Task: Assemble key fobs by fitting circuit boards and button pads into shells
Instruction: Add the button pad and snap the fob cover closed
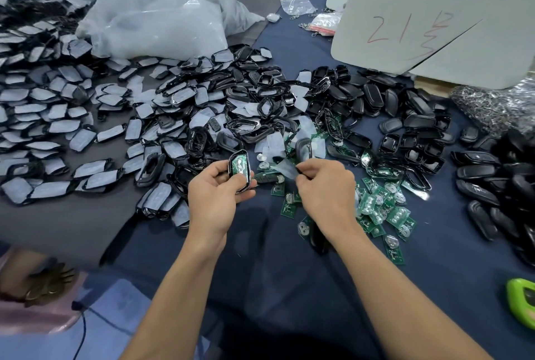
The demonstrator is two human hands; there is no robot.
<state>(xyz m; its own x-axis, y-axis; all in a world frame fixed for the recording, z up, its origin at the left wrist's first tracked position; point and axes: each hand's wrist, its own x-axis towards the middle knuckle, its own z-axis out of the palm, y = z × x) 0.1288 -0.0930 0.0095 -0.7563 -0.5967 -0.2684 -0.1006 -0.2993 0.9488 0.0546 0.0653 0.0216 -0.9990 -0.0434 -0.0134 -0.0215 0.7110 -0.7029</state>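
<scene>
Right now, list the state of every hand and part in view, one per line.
left hand, grips the shell.
shell, open side up, circuit board inside.
right hand, pinches the clear film.
clear film, held above the table.
loose circuit boards, scattered, unfitted.
film-covered shells, heaped, film on.
plastic bag, crumpled.
</scene>
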